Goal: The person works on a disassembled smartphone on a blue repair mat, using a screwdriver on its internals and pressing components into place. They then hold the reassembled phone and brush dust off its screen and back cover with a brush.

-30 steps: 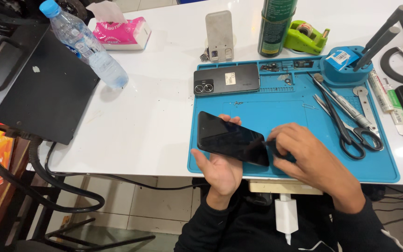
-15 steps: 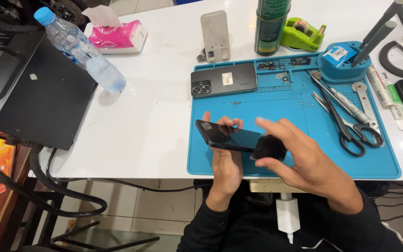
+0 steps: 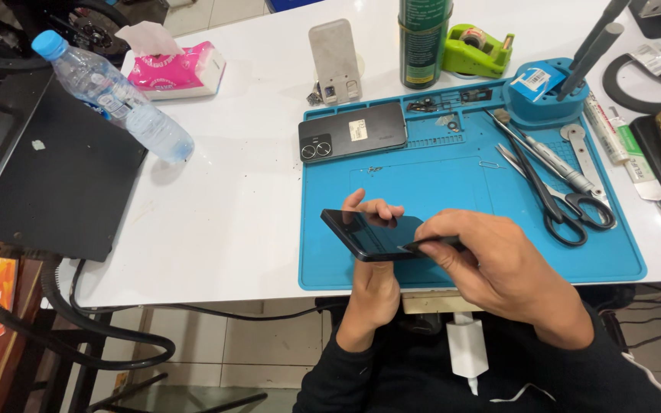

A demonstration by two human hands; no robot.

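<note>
A: What is held over the blue silicone work mat (image 3: 453, 183)?

B: A slim black slab-shaped phone screen (image 3: 369, 233) is cradled from below by the left hand (image 3: 372, 287), whose fingers (image 3: 376, 206) are curled up over its far edge, closed on it. It is kept tilted above the near part of the mat, just in front of the body.

A: And the right hand (image 3: 499, 268)?

B: Its thumb and fingertips are pinched shut on a thin dark flat tool (image 3: 430, 245), laid against the right end of the screen.

A: What is seen beyond?

B: A second black phone (image 3: 352, 131), back up with 2 round lenses showing, is lying on the far left of the mat. Black-handled scissors (image 3: 560, 203) and silver tweezers (image 3: 545, 157) are resting on the right side. Off the mat, on the white table (image 3: 231, 183), a clear plastic water bottle with a blue cap (image 3: 112, 95) is lying beside a pink tissue pack (image 3: 174, 69), and a dark green spray can (image 3: 424, 42) is standing near a lime-green tape dispenser (image 3: 476, 50).
</note>
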